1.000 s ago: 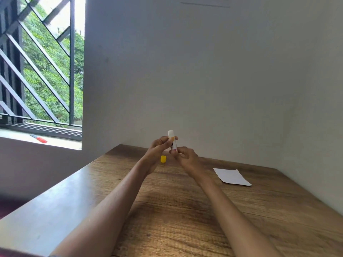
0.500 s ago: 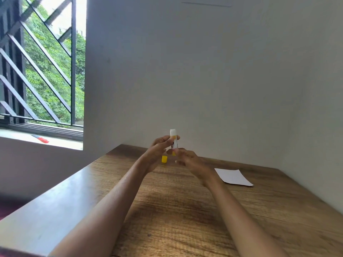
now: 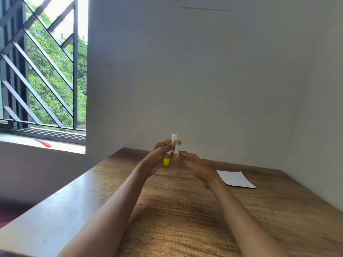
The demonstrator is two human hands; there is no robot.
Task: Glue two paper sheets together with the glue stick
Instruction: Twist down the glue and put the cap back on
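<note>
**Inspector:** Report the position of the glue stick and the condition of both hands.

**Operator:** The glue stick (image 3: 175, 143) stands upright above the far part of the table (image 3: 185, 210), held between my two hands. My left hand (image 3: 161, 154) pinches the barrel near the middle with thumb and fingertips. My right hand (image 3: 192, 162) has its fingers curled round the base; I judge it is set to turn the knob, though the base itself is hidden. The white tip is exposed. The yellow cap (image 3: 166, 161) shows just below my left hand; I cannot tell whether it rests on the wood or is tucked against my palm.

**Inspector:** Handling assessment?

**Operator:** In my judgement the stick is light, rigid and smooth plastic, so a fingertip hold on the barrel suffices. The glue at the tip is soft and tacky; fingers should stay off it. A hold low on the barrel gives control when pressing.

**Inspector:** And the paper?

**Operator:** Paper (image 3: 235, 179) lies flat to my right, well apart from both hands. I can make out only one sheet; a second may lie beneath. It looks thin, limp and easily creased, so I would pin it with flat fingers while spreading. No glue has been applied.
</note>
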